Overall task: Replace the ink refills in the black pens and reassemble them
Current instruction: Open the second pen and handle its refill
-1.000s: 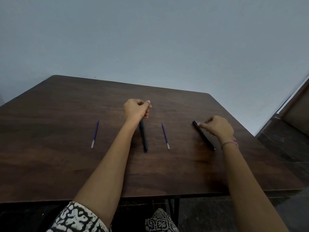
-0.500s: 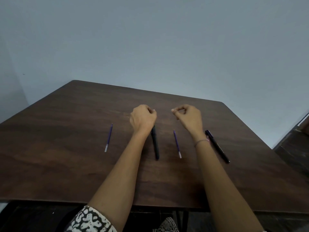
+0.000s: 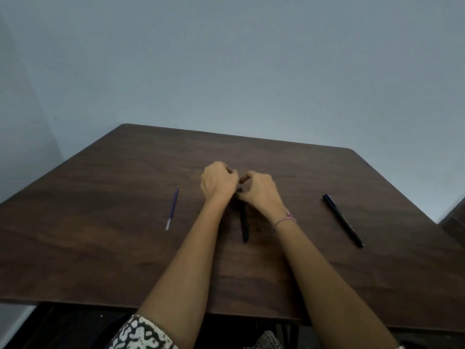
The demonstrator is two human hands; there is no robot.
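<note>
Both hands meet over the far end of a black pen (image 3: 244, 224) that lies lengthwise on the middle of the dark wooden table (image 3: 100, 248). My left hand (image 3: 218, 181) has its fingers curled round the pen's top. My right hand (image 3: 259, 191) pinches the same end from the right. A second black pen (image 3: 342, 219) lies untouched to the right. A thin blue ink refill (image 3: 172, 208) lies to the left. My right forearm hides the refill that lay between the two pens.
A plain blue-grey wall stands right behind the table's far edge. The table's near edge (image 3: 251, 316) runs across below my forearms. A dark piece of furniture (image 3: 456, 222) shows at the right border.
My right hand left the right pen, crossed left over the middle refill and came onto the top of the centre pen beside my left hand. The camera also tilted up and left.
</note>
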